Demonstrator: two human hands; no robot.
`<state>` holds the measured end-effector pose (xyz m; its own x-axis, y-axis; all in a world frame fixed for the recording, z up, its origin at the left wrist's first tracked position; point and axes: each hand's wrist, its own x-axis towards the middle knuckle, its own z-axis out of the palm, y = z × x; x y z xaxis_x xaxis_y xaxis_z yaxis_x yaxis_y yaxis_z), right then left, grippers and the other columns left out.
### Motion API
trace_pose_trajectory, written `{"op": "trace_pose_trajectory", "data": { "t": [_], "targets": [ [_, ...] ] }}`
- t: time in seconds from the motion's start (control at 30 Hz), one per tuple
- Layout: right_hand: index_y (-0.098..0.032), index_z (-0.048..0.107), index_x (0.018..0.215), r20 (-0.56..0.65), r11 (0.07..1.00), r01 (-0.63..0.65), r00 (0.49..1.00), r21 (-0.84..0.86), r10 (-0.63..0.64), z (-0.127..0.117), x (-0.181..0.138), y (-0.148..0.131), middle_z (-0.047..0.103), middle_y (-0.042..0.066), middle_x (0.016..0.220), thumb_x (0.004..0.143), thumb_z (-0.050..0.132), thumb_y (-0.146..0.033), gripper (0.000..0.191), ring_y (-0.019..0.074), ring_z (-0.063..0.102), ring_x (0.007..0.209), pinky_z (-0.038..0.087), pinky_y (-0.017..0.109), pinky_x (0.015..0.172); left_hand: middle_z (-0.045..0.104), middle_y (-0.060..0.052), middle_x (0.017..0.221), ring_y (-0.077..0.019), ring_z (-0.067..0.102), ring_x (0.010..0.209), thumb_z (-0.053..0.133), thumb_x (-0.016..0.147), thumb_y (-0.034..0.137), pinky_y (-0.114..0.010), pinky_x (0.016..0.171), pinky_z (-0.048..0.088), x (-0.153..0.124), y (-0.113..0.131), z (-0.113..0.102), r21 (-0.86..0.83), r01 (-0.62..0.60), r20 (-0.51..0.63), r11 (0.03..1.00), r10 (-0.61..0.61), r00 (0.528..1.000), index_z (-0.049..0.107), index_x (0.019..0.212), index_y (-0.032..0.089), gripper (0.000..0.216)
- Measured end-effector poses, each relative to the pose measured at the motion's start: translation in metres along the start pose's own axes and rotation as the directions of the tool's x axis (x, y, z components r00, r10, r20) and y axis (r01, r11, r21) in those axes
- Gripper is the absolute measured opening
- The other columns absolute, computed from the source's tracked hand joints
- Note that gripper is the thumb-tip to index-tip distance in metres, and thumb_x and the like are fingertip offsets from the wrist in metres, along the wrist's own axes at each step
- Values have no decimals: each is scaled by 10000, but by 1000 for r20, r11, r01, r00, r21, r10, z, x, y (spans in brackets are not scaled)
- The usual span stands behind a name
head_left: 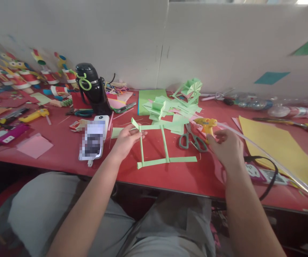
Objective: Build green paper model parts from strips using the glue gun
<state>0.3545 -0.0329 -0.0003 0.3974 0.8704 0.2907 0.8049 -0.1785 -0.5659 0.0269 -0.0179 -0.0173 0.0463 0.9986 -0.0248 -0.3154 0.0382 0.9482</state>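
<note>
A frame of light green paper strips (159, 146) lies on the red table (170, 176) in front of me. My left hand (125, 141) pinches its upper left corner, fingers closed on a strip. My right hand (227, 146) is to the right of the frame, next to the yellow glue gun (207, 125). Its fingers are curled, and it seems to hold a long clear glue stick (272, 160) that runs off to the lower right. Grey-handled scissors (193, 140) lie between the frame and my right hand.
A pile of green paper pieces (174, 103) lies behind the frame. A phone (93, 141), a black bottle (92, 87) and a power strip (263, 175) with a black cable are on the table. A yellow sheet (277, 146) lies right; craft figures (22, 76) stand far left.
</note>
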Motion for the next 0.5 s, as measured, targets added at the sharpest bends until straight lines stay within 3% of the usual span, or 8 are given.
{"op": "trace_pose_trajectory", "data": {
  "t": [0.03,0.07,0.13,0.17,0.23,0.27,0.4,0.5],
  "targets": [
    [-241,644,940,69,992,61,995,109,-69,2,-3,-5,705,102,921,797,626,-466,267,277,661,834,525,441,822,709,-40,866,-225,713,923,712,754,162,-413,950,504,1,-2,0,87,-24,-19,996,26,999,642,1039,185,294],
    [-240,651,946,210,967,105,965,230,-155,6,-5,-12,707,91,903,801,627,-499,298,261,661,800,534,419,772,708,-45,869,-224,704,897,714,754,182,-402,926,505,2,-5,-1,189,-62,-34,980,69,997,646,1035,190,289],
    [-221,660,1024,475,928,91,838,361,-267,16,-4,-26,713,79,894,746,701,-530,417,248,661,768,529,383,696,703,-54,865,-218,667,838,725,748,226,-380,890,496,2,-11,-2,396,-165,-30,903,192,981,671,984,200,243],
    [-214,664,1036,536,928,85,795,364,-283,23,-2,-34,710,71,871,728,725,-525,441,234,647,725,513,366,659,697,-57,860,-216,641,806,728,747,255,-374,874,490,2,-13,-3,481,-210,-8,851,244,970,682,938,203,203],
    [-207,682,918,530,946,86,811,311,-248,35,4,-49,682,51,754,706,743,-512,376,208,604,633,470,346,614,678,-64,846,-220,593,766,720,753,315,-376,853,479,0,-14,-4,601,-271,55,752,300,952,691,842,208,142],
    [-209,685,856,558,951,104,789,290,-256,40,8,-56,681,49,740,711,745,-499,330,200,598,627,459,339,619,667,-67,841,-227,581,768,713,757,335,-383,854,473,-1,-14,-4,640,-290,85,711,310,947,692,809,209,137],
    [-213,659,683,543,911,214,746,352,-385,50,16,-75,654,33,677,779,687,-473,278,170,549,604,421,323,614,641,-74,825,-271,587,837,682,793,346,-424,920,435,-6,-9,-2,731,-345,188,589,311,931,716,750,222,135],
    [-213,697,708,527,867,276,704,416,-477,55,14,-79,667,26,691,822,642,-448,267,171,552,631,435,329,646,657,-94,875,-298,601,891,658,829,328,-442,936,417,-9,-3,-4,806,-371,269,461,274,923,763,804,231,145]
  ]
}}
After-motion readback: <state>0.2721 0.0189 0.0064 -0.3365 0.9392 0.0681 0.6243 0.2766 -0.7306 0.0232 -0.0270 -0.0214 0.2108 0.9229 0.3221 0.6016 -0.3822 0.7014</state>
